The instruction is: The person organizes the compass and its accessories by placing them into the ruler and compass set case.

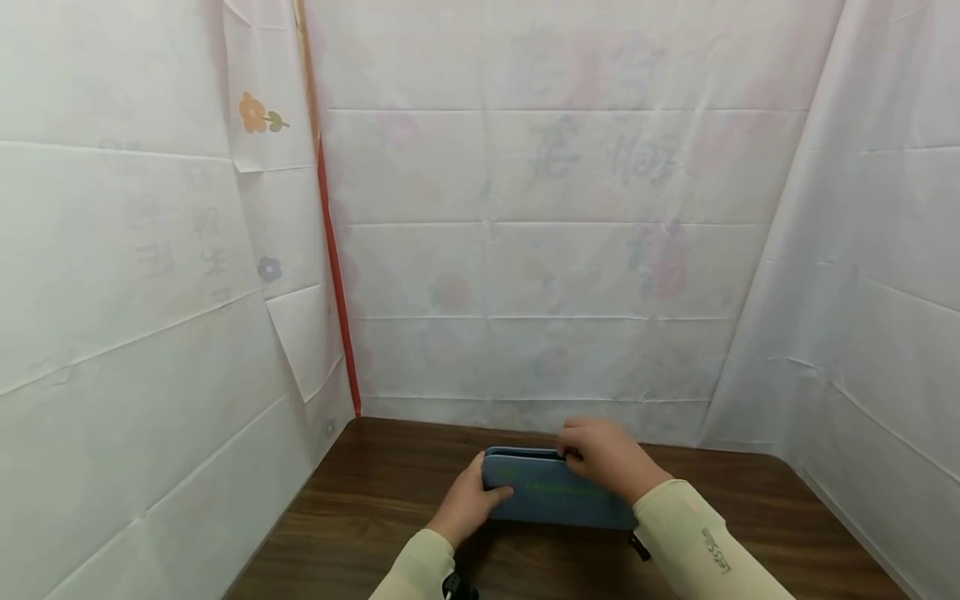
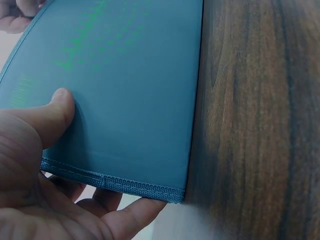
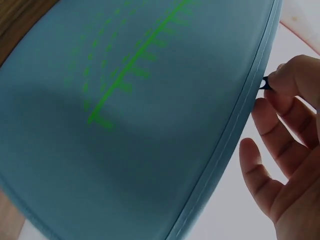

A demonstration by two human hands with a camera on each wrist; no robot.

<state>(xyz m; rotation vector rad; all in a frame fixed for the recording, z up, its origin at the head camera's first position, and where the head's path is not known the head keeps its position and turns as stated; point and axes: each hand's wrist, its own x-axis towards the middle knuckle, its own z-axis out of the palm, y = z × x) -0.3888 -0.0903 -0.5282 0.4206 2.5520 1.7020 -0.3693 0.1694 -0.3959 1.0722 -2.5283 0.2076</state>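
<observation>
A blue zippered case (image 1: 555,504) with green printed marks stands on its long edge on the table. My left hand (image 1: 468,500) grips its left end, thumb on the near face and fingers behind, as the left wrist view also shows. Along the top edge, the case gapes between its left end and my right hand (image 1: 603,454). In the right wrist view, the thumb and forefinger of that hand pinch a small dark zipper pull (image 3: 265,83) at the case's edge. The other fingers are loosely bent beside it. What lies inside the case is hidden.
The dark wood-grain table (image 1: 360,517) has rounded back corners. White printed sheets (image 1: 525,250) hang behind and on both sides of it. A red strip (image 1: 337,283) runs down the back left corner. A black device with a cable (image 1: 457,586) sits at my left wrist.
</observation>
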